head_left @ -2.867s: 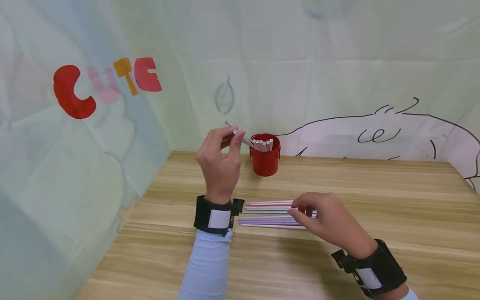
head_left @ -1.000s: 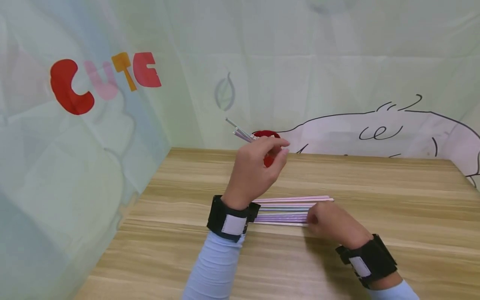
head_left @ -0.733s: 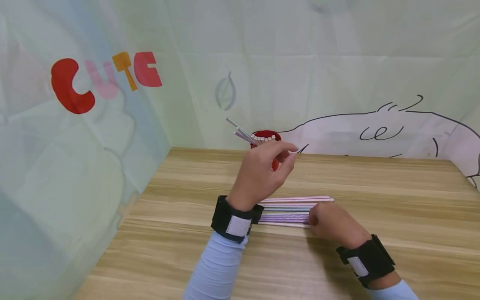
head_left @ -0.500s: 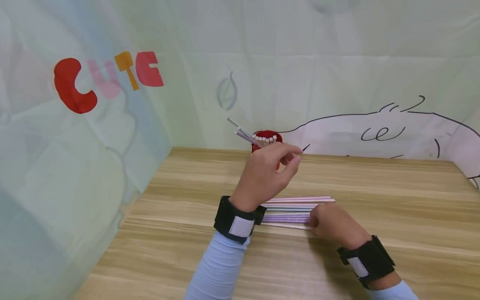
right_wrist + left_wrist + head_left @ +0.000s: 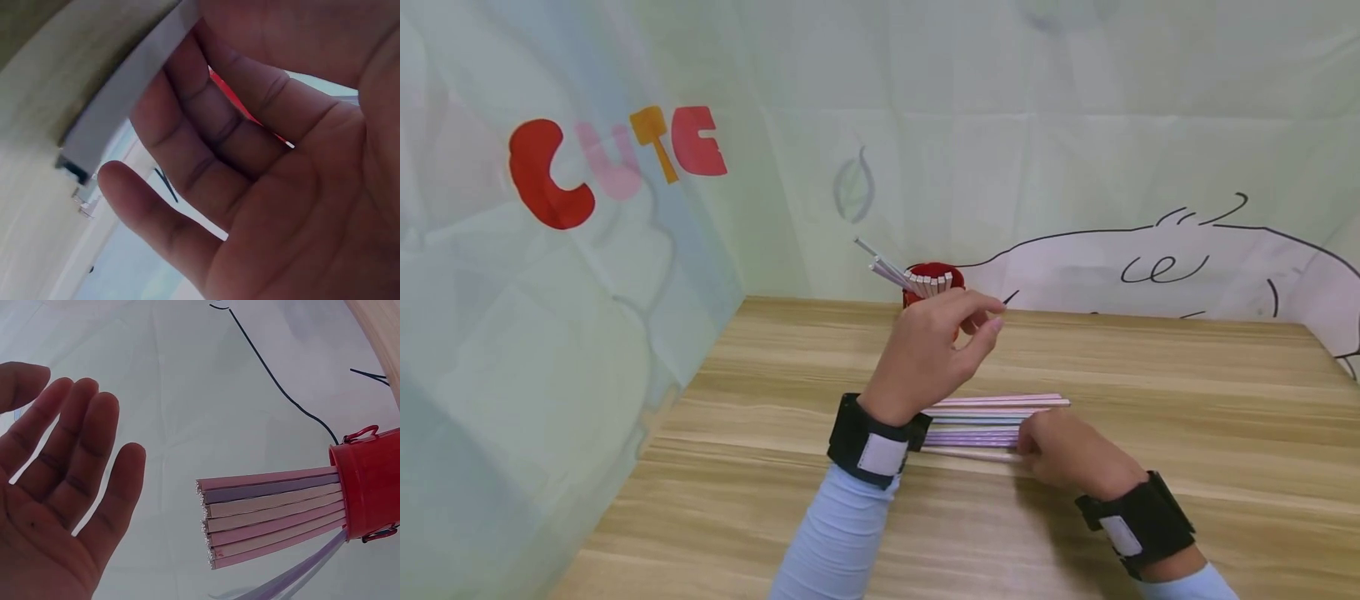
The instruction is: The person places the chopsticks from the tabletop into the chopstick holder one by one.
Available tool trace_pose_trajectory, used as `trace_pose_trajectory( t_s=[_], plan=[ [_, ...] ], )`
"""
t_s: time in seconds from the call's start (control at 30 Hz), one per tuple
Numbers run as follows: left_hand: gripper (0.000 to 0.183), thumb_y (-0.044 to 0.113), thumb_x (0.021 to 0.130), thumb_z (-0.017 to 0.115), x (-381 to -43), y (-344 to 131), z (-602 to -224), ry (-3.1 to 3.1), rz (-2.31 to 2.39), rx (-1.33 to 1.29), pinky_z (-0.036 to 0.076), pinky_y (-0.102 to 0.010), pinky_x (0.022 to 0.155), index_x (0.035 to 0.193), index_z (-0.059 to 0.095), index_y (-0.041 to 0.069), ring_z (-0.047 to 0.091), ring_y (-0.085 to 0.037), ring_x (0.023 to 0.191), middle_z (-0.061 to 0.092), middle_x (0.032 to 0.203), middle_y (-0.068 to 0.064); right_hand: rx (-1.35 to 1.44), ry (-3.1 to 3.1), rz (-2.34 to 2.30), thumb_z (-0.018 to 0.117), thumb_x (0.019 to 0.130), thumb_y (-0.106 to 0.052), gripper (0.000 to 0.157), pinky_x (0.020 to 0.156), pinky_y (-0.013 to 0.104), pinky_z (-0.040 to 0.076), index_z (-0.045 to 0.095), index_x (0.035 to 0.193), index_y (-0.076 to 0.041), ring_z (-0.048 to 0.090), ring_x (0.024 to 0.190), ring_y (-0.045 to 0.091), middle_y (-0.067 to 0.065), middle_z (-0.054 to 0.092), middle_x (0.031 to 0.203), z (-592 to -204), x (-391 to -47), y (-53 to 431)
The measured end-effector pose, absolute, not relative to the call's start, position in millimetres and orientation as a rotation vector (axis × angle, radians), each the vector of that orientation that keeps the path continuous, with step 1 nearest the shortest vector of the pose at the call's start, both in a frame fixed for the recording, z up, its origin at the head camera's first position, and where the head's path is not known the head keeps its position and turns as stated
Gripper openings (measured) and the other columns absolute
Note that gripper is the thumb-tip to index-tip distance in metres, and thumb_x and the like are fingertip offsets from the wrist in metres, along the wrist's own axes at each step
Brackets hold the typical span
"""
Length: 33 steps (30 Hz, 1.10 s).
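My left hand (image 5: pixel 925 350) hovers in front of a small red bucket (image 5: pixel 942 270), fingers relaxed and loosely bent, holding nothing; the left wrist view shows its bare palm. Pastel chopsticks (image 5: pixel 275 515) stand in the bucket with their square ends up. A few thinner-ended ones (image 5: pixel 886 268) lean out to the left. On the table, more pink, blue and purple chopsticks (image 5: pixel 981 421) lie side by side, partly hidden by the left wrist. My right hand (image 5: pixel 1078 450) pinches the nearest pale chopstick (image 5: pixel 125 106) at its right end, thumb against fingers.
The wooden table (image 5: pixel 1187 392) runs back to a printed cloth backdrop (image 5: pixel 962 167). A second cloth wall with coloured letters (image 5: pixel 553 175) closes the left side. Black bands (image 5: pixel 868 442) sit on both wrists.
My left hand has let go of its chopstick at the bucket and moved right, in front of it. My right hand has gripped the nearest chopstick, whose right end has swung slightly toward me.
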<state>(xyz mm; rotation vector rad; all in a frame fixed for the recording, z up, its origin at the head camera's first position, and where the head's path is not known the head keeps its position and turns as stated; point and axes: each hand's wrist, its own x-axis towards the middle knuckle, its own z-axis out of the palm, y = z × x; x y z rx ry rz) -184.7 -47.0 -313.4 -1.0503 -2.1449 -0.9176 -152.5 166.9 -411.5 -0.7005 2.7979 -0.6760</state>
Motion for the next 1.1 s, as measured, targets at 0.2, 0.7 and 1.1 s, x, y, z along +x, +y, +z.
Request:
trace_pose_trajectory(
  t_s=[0.2,0.7,1.1],
  plan=[
    [0.016,0.017,0.097,0.066,-185.2,-46.2,-313.3,-2.148,-0.919,-1.067,0.046,-0.017,0.068,0.108,0.074,0.007,0.065,-0.014,0.079,0.07,0.088,0.0,-0.71,2.805,-0.716,0.069,0.081,0.005,0.015,0.055,0.028,0.044,0.066,0.077,-0.009,0.049,0.061,0.012,-0.004,0.055,0.07,-402.2,-149.3,168.9],
    [0.02,0.018,0.098,0.066,-183.9,-46.2,-314.9,-2.199,-0.914,-1.081,0.048,-0.015,0.072,0.112,0.074,0.007,0.065,-0.011,0.08,0.072,0.094,0.001,-0.921,2.853,-0.958,0.072,0.09,-0.001,0.007,0.07,0.032,0.057,0.072,0.089,-0.008,0.065,0.079,0.01,-0.006,0.067,0.085,-360.3,-137.5,168.2],
    [0.023,0.021,0.096,0.069,-181.1,-44.1,-314.1,-2.311,-0.895,-1.089,0.05,-0.017,0.073,0.116,0.073,0.009,0.065,-0.01,0.083,0.073,0.099,0.0,-0.966,3.147,-1.425,0.085,0.078,-0.002,0.02,0.072,0.019,0.056,0.073,0.092,-0.01,0.07,0.078,0.008,-0.005,0.073,0.087,-350.7,-132.2,169.5]
  ],
)
